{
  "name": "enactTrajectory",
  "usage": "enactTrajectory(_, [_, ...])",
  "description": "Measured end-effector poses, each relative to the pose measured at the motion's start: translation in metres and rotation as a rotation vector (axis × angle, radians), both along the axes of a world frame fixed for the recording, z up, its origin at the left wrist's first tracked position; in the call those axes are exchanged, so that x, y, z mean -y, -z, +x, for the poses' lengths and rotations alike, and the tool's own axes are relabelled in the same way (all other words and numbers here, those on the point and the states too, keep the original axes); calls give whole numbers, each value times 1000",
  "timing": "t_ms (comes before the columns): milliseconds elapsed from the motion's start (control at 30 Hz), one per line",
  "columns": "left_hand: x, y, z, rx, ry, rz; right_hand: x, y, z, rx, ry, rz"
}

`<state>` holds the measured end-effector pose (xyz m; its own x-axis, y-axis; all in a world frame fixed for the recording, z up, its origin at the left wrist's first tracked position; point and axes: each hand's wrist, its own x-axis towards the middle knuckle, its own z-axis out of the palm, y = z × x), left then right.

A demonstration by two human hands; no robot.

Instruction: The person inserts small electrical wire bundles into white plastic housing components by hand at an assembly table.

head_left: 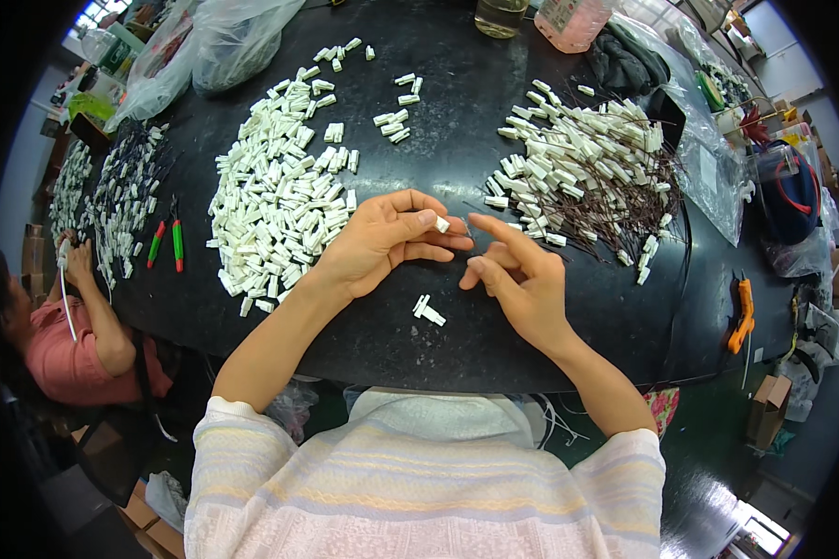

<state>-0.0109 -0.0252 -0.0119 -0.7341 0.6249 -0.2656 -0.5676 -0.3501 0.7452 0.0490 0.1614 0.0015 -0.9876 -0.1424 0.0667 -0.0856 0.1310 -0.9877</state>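
My left hand [375, 233] pinches a small white plastic connector housing [442, 224] between thumb and fingers, over the black table. Facing it from the right, my right hand [529, 284] has its index finger stretched toward the piece and its other fingers loosely bent and apart; nothing shows in it. On the tabletop just below both hands lie a few loose white housings [428, 311]. A large heap of white housings [275, 186] spreads to the left of my left hand. Beyond my right hand is a pile of white housings with dark brown wires [587, 172].
Red-and-green-handled cutters [168, 244] lie left of the heap. Farther left, a person in a pink top [93, 345] works beside more wired pieces [126, 200]. An orange-handled tool [742, 317] rests at the right edge. Plastic bags [238, 42] and a jar of liquid [501, 17] stand at the back.
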Motion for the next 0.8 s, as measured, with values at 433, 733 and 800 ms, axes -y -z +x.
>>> enactTrajectory(433, [-3, 2, 3, 12, 14, 65, -5, 3, -4, 253, -26, -116])
enactTrajectory(733, [-6, 0, 6, -98, 29, -7, -5, 9, -5, 162, -36, -81])
enactTrajectory(800, [-5, 1, 7, -155, 74, -51, -5, 7, -7, 186, -32, -101])
